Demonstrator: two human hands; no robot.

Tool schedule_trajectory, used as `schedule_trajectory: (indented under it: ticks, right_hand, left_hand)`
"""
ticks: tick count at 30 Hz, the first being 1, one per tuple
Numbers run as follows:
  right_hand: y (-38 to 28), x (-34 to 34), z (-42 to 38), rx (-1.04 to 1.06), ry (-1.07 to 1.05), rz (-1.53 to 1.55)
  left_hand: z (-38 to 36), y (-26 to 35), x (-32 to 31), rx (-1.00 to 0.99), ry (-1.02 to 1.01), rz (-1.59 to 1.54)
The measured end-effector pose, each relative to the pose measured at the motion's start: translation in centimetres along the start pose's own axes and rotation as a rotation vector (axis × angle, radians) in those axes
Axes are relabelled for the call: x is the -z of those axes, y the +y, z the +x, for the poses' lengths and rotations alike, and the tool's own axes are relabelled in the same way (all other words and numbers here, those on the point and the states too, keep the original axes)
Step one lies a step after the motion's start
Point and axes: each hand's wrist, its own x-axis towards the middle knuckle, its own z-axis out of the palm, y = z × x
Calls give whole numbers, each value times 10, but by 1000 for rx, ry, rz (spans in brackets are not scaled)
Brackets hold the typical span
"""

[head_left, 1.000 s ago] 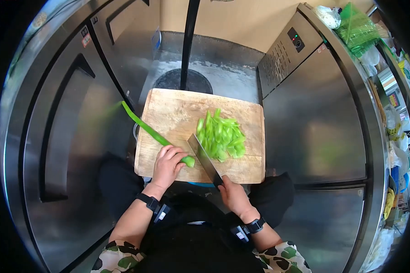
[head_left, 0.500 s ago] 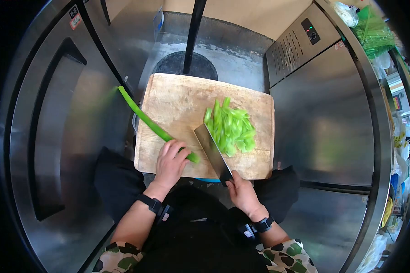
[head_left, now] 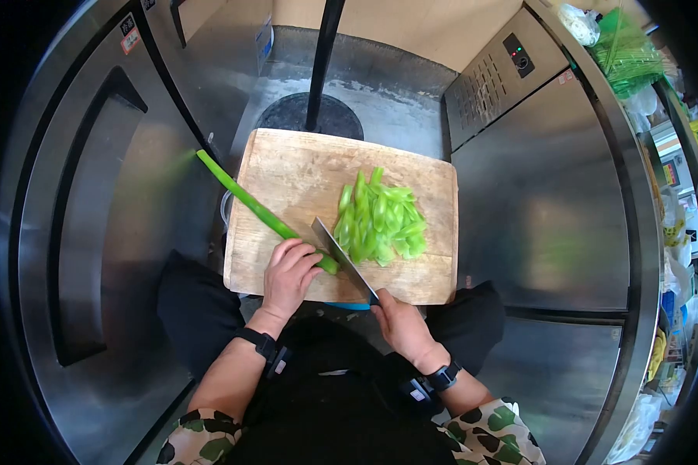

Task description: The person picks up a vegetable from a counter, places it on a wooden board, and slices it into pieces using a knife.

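Note:
A long green stalk (head_left: 248, 203) lies slanting over the left part of a wooden cutting board (head_left: 287, 159), its far end past the board's left edge. My left hand (head_left: 289, 277) is closed over the stalk close to its near end. In my right hand (head_left: 403, 322) is the handle of a cleaver (head_left: 344, 260), its blade on edge beside the stalk's near end. Right of the blade, a heap of thin green slices (head_left: 384, 217) rests on the board.
Steel cabinet doors stand close on the left (head_left: 147, 201) and right (head_left: 535, 209). Behind the board, a black pole (head_left: 322, 66) rises from a round dark base (head_left: 345, 120). Bags and goods (head_left: 628, 58) line a shelf at the far right.
The cleaver has moved left to the stalk's near end, and its blade has turned more upright. My left hand still holds the stalk. The whole view has shifted slightly.

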Motion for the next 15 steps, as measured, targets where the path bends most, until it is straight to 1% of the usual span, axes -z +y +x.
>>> schedule_trajectory:
  ticks: [2,5,8,11,15]
  right_hand:
    - [-7,6,1,-42,-43,18]
    - [-2,5,2,-22,-34,52]
    - [8,1,2,-6,-20,156]
    - [13,4,4,-17,-45,198]
    - [22,8,9,-76,-111,281]
  left_hand:
    - [-2,0,-2,1,1,9]
    - [-2,-2,-4,18,-4,-33]
    - [-2,-3,-3,9,-16,-38]
    - [-1,-3,-3,11,-34,-35]
    - [2,-4,-5,20,-50,-26]
